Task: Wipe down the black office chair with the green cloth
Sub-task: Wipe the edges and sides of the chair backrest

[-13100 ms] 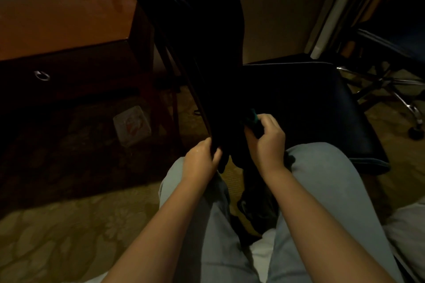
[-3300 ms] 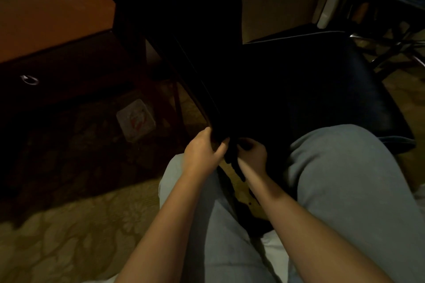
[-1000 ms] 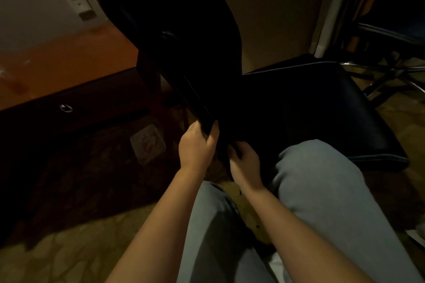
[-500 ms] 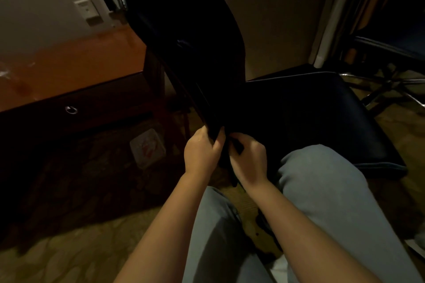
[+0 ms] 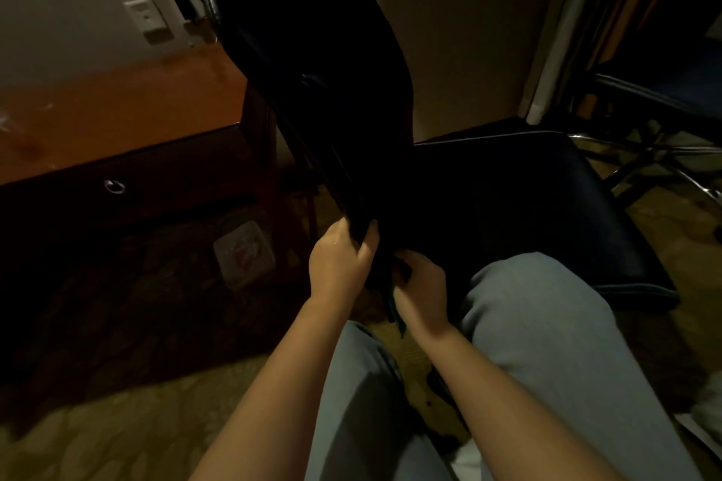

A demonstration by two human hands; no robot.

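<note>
Head view, black office chair (image 5: 508, 199): judged heavy, stiff and smooth.
Left hand (image 5: 340, 262): the low edge of the chair's back is gripped.
Right hand (image 5: 420, 285): a dark fold, likely the green cloth (image 5: 394, 310), is held beside that edge.
Cloth: judged soft and light; best bunched in the palm.

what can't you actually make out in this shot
Head view only:
the green cloth: not discernible; darkness and the right hand cover where it would be.
black office chair: backrest top cut off by the upper edge; base hidden under its seat and the person's legs.
packet on the floor: label too dim and blurred.
</note>
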